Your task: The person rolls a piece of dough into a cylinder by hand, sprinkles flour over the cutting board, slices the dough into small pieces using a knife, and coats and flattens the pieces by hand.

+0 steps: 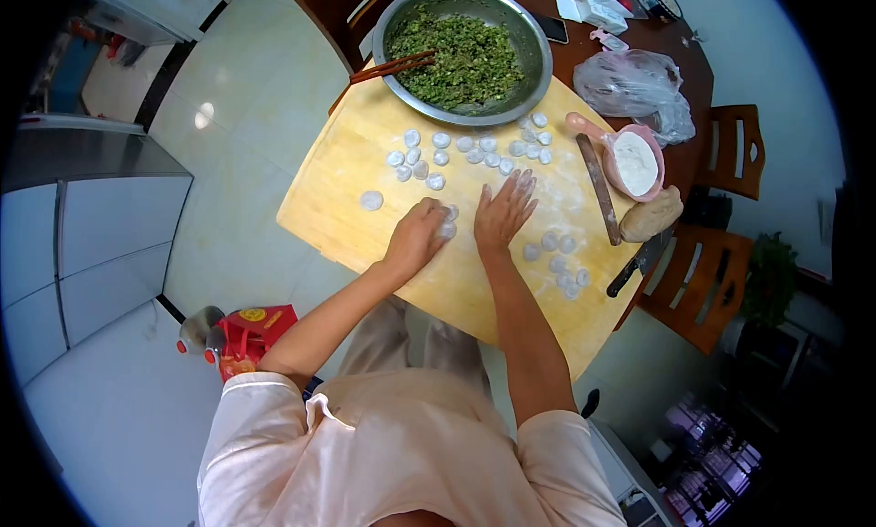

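Note:
My left hand [418,237] is over the wooden board [338,180], its fingers curled together beside two small floured dough discs [447,229]; whether it grips one is hidden. Just to its right, my right hand [505,212] is spread low over the floured board, fingers apart, with nothing held. A single flattened disc [371,200] lies to the left. Several dough pieces [441,140] form a loose group beyond my hands, and another cluster [567,245] lies right of my right forearm.
Across the board's far edge stands a metal bowl of green filling [465,116] with chopsticks [392,66] on its rim. At right are a rolling pin [599,189], a pink flour cup [635,164], a dough lump [651,215], a knife [626,273] and a plastic bag [630,82].

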Action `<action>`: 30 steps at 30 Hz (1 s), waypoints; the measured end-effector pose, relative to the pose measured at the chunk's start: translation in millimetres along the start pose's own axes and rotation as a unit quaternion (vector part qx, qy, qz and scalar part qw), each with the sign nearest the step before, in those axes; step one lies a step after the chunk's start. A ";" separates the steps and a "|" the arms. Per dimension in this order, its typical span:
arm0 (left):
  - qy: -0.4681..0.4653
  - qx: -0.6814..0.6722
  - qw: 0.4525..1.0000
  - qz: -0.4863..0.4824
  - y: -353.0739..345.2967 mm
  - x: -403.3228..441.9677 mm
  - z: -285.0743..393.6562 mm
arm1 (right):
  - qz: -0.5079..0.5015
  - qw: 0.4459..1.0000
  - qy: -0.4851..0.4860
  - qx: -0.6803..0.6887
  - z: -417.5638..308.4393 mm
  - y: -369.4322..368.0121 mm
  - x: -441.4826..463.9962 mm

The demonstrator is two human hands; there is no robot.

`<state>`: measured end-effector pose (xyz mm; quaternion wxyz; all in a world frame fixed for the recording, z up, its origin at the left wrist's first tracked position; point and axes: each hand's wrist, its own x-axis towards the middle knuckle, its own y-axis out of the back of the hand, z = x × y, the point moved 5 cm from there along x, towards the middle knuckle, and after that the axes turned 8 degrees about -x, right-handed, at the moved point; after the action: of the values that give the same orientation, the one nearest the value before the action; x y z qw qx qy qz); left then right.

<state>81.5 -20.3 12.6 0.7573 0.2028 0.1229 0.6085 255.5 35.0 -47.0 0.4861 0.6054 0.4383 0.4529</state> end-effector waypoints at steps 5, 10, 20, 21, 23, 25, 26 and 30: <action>0.000 -0.005 1.000 -0.009 -9.9 4.7 -6.9 | -0.015 0.998 0.055 0.003 -9.0 -1.9 8.1; -0.006 0.009 1.000 -0.017 -29.5 2.8 -8.3 | -0.009 0.996 0.087 -0.007 -6.7 -4.5 5.5; -0.008 -0.003 1.000 -0.010 -57.3 -23.9 3.5 | -0.034 0.967 0.250 0.043 78.7 26.3 -3.6; 0.005 -0.010 1.000 -0.017 -63.1 -24.8 1.9 | -0.022 0.968 0.245 0.043 86.2 25.5 -4.0; 0.012 0.010 0.999 -0.029 -69.2 -22.8 2.9 | -0.019 0.970 0.207 0.128 97.9 33.7 -3.1; 0.001 0.063 0.997 -0.039 -73.5 -16.3 7.1 | -0.024 0.966 0.167 0.194 104.5 49.2 -4.4; -0.028 0.065 0.997 -0.036 -74.5 -10.8 15.9 | -0.020 0.965 0.158 0.211 108.0 53.8 -6.9; -0.134 0.162 0.974 -0.089 -106.1 2.7 28.0 | -0.029 0.956 0.128 0.262 114.6 63.4 -26.8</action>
<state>186.8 -41.0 -10.8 0.7753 0.3908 0.1347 0.4775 367.3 -22.0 -1.3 0.2631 0.6355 0.6176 0.3815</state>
